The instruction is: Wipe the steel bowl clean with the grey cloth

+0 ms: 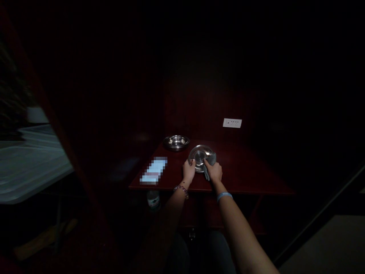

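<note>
A shiny metal bowl (199,155) is held up above the dark red desk, its round inside turned toward me. My left hand (188,169) grips its lower left rim, the thumb over the edge. On the right side, my right hand (213,170) is closed around a grey cloth (211,158) that it presses against the bowl's rim. Behind and to the left, another metal bowl (176,142) rests upright on the desk, perhaps a stack of them. The fingers behind the held bowl are hidden.
A blurred-out bright phone-like rectangle (154,171) lies on the desk (245,177) at the left. Below the front edge stands a bottle (154,200). A white socket plate (232,123) is on the back wall. Plastic trays (31,167) sit beyond the left partition.
</note>
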A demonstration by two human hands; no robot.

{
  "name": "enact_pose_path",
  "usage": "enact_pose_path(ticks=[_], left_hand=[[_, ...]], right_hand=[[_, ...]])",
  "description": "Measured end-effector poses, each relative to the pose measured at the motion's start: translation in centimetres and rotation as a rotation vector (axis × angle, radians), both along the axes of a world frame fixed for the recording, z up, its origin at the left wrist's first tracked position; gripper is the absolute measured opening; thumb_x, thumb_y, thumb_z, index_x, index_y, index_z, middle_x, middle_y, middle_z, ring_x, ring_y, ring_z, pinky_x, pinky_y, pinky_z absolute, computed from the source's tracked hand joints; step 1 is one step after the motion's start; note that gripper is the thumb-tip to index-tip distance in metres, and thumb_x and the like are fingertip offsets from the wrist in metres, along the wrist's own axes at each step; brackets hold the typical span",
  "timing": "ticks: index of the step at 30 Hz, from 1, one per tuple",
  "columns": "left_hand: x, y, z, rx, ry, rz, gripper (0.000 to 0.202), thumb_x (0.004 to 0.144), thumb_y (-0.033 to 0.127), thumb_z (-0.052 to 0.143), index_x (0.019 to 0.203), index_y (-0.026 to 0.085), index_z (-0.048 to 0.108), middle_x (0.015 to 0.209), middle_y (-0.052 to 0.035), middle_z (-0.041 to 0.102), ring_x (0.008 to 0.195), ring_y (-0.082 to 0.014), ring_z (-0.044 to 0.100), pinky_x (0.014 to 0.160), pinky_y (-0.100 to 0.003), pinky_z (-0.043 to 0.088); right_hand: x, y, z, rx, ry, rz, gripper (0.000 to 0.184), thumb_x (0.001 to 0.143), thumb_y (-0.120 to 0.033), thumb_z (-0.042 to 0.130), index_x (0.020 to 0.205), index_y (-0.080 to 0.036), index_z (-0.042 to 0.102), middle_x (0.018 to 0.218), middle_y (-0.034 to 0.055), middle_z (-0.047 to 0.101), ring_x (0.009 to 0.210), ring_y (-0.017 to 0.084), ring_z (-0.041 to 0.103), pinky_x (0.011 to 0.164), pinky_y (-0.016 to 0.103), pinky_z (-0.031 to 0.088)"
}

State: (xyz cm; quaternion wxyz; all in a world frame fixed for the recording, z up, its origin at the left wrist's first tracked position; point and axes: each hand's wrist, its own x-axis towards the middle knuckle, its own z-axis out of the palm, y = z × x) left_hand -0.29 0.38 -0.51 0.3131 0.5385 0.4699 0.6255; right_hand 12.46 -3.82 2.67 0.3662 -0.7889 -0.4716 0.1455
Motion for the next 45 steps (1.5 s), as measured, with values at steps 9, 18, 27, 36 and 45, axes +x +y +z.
enact_pose_path(ticks=[9,18,27,36,45], left_hand=[[0.0,-0.11,0.08,0.015,-0.014,-0.002,0.011,0.083,0.02,0.06,0.087,0.014,0.068,0.088,-0.0108,0.075,0.08,-0.0189,0.069,0.078,-0.028,0.051],[0.07,-0.06,0.1,-0.002,-0.034,0.003,0.01,0.083,0.019,0.061,0.087,0.014,0.069,0.089,-0.0102,0.075,0.081,-0.0184,0.07,0.079,-0.028,0.051],[0.04,0.0,0.04,0.016,0.003,0.0,0.01,0.084,0.018,0.059,0.085,0.014,0.068,0.087,-0.0106,0.074,0.082,-0.0191,0.069,0.081,-0.029,0.051],[0.05,-0.42,0.45,0.025,0.012,-0.004,0.014,0.084,0.016,0.057,0.091,0.013,0.068,0.093,-0.0114,0.075,0.089,-0.0201,0.07,0.086,-0.03,0.051],[0.25,-0.45,0.5,0.037,-0.06,-0.03,0.024,0.088,0.022,0.057,0.109,0.015,0.067,0.114,-0.0116,0.073,0.105,-0.0202,0.068,0.098,-0.032,0.048]], right_hand=[[0.05,0.03,-0.01,0.001,0.014,0.018,0.063,0.086,-0.067,0.054,0.112,-0.013,0.073,0.108,0.0203,0.073,0.103,0.03,0.071,0.083,0.03,0.053],[-0.1,0.12,0.08,-0.006,-0.012,-0.02,0.064,0.089,-0.066,0.05,0.111,-0.011,0.074,0.106,0.022,0.073,0.103,0.03,0.071,0.083,0.031,0.053],[0.06,0.23,-0.2,0.009,-0.013,0.009,0.063,0.092,-0.063,0.046,0.109,-0.01,0.074,0.105,0.0221,0.074,0.102,0.029,0.071,0.083,0.029,0.052],[0.28,0.17,-0.33,0.022,0.011,0.041,0.059,0.092,-0.062,0.049,0.112,-0.012,0.074,0.108,0.0203,0.074,0.105,0.029,0.07,0.083,0.029,0.052],[0.25,-0.01,-0.24,0.054,0.022,0.043,0.06,0.094,-0.061,0.045,0.113,-0.013,0.074,0.109,0.0197,0.074,0.104,0.029,0.071,0.085,0.029,0.052]])
